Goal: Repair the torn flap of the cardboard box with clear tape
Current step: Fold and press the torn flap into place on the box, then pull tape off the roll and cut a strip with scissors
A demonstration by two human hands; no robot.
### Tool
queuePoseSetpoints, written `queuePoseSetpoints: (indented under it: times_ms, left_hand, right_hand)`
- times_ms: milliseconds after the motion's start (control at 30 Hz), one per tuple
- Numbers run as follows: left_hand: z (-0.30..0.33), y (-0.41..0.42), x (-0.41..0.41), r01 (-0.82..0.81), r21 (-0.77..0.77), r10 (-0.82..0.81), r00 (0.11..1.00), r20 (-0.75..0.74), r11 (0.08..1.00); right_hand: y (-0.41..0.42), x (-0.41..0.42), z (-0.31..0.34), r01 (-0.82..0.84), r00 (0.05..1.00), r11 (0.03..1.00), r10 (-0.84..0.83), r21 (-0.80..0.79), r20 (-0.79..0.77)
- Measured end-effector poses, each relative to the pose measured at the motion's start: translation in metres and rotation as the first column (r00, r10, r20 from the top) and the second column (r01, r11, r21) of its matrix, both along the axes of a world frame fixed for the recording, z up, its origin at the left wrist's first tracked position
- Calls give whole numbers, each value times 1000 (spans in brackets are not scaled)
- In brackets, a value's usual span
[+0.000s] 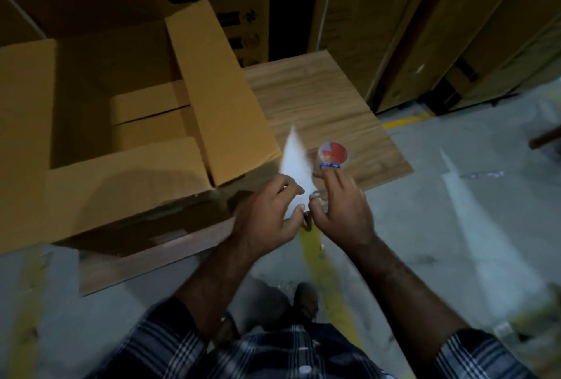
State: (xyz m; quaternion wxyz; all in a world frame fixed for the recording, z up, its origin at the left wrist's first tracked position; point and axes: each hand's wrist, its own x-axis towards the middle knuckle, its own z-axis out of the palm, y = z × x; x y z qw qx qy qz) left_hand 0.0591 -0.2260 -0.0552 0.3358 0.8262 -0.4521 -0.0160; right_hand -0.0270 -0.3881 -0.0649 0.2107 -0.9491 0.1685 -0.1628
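A thin, sticky strip of clear tape (296, 166) is pinched by the left hand (267, 214); the roll (332, 153), at three o'clock, is gripped by the right hand (343, 211).

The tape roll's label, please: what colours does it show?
Red and white on the tape roll, in the head view.
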Motion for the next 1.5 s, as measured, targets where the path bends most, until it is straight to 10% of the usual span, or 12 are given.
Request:
queuePoseSetpoints:
  times_ms: [367, 600, 767, 1000, 1233, 1500]
  left_hand:
    - [-44, -60, -10, -113, 288, 184, 955, -234, 951]
    - [-50, -54, -20, -238, 266, 334, 846, -415, 934]
    - [-45, -57, -22, -336, 203, 391, 745, -541, 920]
    - [-16, -71, -11, -411, -132, 293, 808, -510, 902]
    - [15, -44, 1, -279, -252, 101, 829, -550, 927]
    - [52, -3, 11, -221, -246, 26, 790, -612, 944]
  right_hand:
    - [-116, 68, -69, -65, 863, 990, 120, 127, -491]
    - [-118, 76, -74, 38, 919, 952, 86, 304, -385]
    - [-97, 52, -27, 209, 977, 414, -42, 886, -210]
    - [-69, 22, 27, 45, 995, -103, 97, 994, -35]
    - [-58, 16, 59, 38, 993, 255, 96, 966, -65]
    - [-34, 11, 83, -106, 984, 347, 169, 932, 49]
